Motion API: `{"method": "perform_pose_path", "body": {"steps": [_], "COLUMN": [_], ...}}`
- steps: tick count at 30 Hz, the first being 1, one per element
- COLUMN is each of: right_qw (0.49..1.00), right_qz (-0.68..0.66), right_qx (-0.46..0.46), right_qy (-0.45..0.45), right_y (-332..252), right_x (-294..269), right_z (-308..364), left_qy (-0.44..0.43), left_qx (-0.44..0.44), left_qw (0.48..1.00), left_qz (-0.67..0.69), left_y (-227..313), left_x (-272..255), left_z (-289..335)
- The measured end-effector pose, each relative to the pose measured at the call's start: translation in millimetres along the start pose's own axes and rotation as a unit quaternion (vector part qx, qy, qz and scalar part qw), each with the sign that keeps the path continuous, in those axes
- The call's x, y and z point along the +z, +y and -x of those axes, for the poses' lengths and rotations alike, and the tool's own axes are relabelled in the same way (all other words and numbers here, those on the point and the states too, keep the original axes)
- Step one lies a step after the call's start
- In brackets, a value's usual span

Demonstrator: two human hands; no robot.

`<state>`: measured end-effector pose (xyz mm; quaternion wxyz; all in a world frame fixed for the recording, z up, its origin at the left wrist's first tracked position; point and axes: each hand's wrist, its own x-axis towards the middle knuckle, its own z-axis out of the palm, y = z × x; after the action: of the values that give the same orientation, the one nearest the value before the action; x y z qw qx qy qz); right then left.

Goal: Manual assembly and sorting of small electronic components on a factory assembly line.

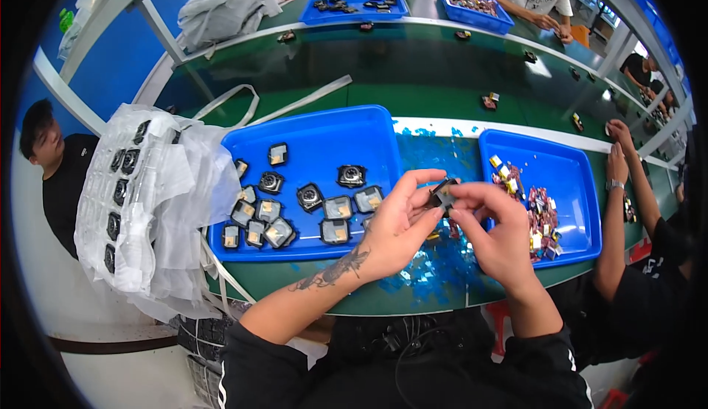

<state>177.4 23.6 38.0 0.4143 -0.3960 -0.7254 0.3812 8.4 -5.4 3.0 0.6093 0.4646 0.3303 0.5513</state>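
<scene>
Between my two hands, above the gap between two blue trays, is a small black watch case point(444, 193) with a silvery inside. My left hand point(402, 221) is closed round its left side, thumb below and fingers behind. On the right side, my right hand point(498, 228) pinches it with thumb and fingertips. To the left, a blue tray point(310, 125) holds several black watch cases point(310, 196), some dark side up, others showing a pale inside. In the right-hand blue tray point(579, 188) lies a heap of small red, yellow and white parts point(542, 221).
Blue film scraps point(428, 269) litter the green table point(354, 291). Stacked clear plastic trays point(140, 202) with watch cases stand at the left. Beyond runs a dark green conveyor belt point(369, 62) carrying scattered parts. Another person's arms point(616, 202) are close on the right; others sit across.
</scene>
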Motion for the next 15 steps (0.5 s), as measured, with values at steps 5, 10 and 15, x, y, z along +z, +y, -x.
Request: {"method": "perform_pose_path", "body": {"steps": [5, 10, 15], "right_qw": [0.997, 0.999, 0.999], "right_qz": [0.079, 0.042, 0.046], "right_qx": [-0.025, -0.030, -0.027], "right_qy": [-0.007, -0.002, -0.007], "right_y": [-1.6, 0.4, -0.2], "right_x": [-3.7, -4.4, -5.1], "right_z": [-3.2, -2.4, -3.1], "left_qy": [-0.023, -0.023, -0.027], "left_qx": [0.005, 0.008, 0.027], "left_qw": [0.999, 0.999, 0.997], "left_qz": [-0.047, -0.049, -0.064], "left_y": [0.0, -1.4, -3.4], "left_x": [-6.4, -2.8, -1.8], "left_z": [-1.4, 0.6, 2.2]}}
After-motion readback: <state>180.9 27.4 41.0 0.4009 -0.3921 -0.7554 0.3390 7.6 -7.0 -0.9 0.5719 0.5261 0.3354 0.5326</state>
